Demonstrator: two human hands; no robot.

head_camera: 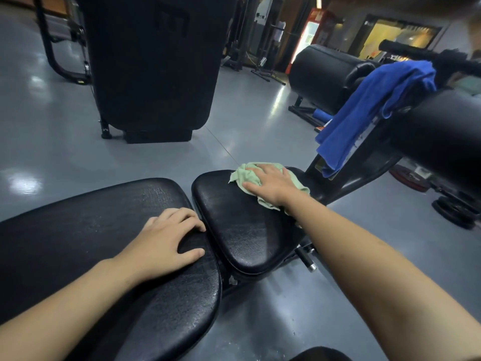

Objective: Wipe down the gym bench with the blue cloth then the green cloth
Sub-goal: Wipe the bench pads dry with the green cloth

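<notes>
The black gym bench has a long back pad at the left and a smaller seat pad in the middle. My right hand presses flat on the crumpled green cloth at the far end of the seat pad. My left hand rests on the end of the back pad, fingers bent over its edge by the gap. The blue cloth hangs over the bench's frame at the right, beside a black roller pad.
A tall black padded machine stands on the grey floor behind the bench. Another black roller bench is at the back right. Weight plates lie on the floor at the right. A metal adjustment pin sticks out under the seat.
</notes>
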